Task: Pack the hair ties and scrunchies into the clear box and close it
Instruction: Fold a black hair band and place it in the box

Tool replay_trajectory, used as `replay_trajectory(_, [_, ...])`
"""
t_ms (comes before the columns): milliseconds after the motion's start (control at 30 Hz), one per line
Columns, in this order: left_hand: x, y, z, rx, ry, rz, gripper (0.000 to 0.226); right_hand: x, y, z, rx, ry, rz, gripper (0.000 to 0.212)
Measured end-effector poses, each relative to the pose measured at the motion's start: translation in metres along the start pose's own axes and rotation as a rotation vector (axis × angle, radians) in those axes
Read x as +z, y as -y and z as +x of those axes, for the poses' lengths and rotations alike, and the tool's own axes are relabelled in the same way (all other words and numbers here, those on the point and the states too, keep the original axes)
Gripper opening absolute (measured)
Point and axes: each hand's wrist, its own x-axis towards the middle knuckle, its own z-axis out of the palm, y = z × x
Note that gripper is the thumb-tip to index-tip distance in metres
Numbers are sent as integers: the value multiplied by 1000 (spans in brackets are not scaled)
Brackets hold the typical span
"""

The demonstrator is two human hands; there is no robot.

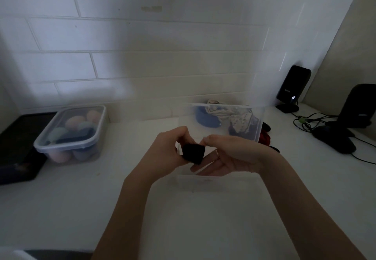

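On a white countertop against a white tiled wall, two bare hands meet over a clear box (221,137) that stands open, its transparent lid raised upright behind it. The left hand (168,154) and the right hand (230,154) together pinch a small black scrunchie (193,153), bunched into a dark wad, fingers of both closed on it just above the box's near edge. The right palm faces up with its lower fingers spread loosely beneath the wad. Seen through the far side of the box are a blue scrunchie (205,117) and a pale patterned scrunchie (238,117); whether they lie inside or just behind is hard to tell. A red fabric item (265,137) sits just beside the box on the right. To the left stands a closed plastic container (71,131) holding pastel egg-shaped sponges, next to a black tray (18,150). At far right are two black speakers (293,87) with tangled cables
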Motion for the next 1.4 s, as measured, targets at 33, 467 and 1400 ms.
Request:
replay_trajectory(33, [0, -1, -2, 12, -21, 12, 29, 3, -1, 3, 3, 2, 38, 31])
replay_trajectory(467, [-9, -2, -16, -77, -65, -93, 40, 25, -13, 4, -84, -510, -395, 22])
replay_trajectory(1400, [1, -5, -16, -139, -208, -59, 32, 42, -8, 20, -270, -413, -1069, 23])
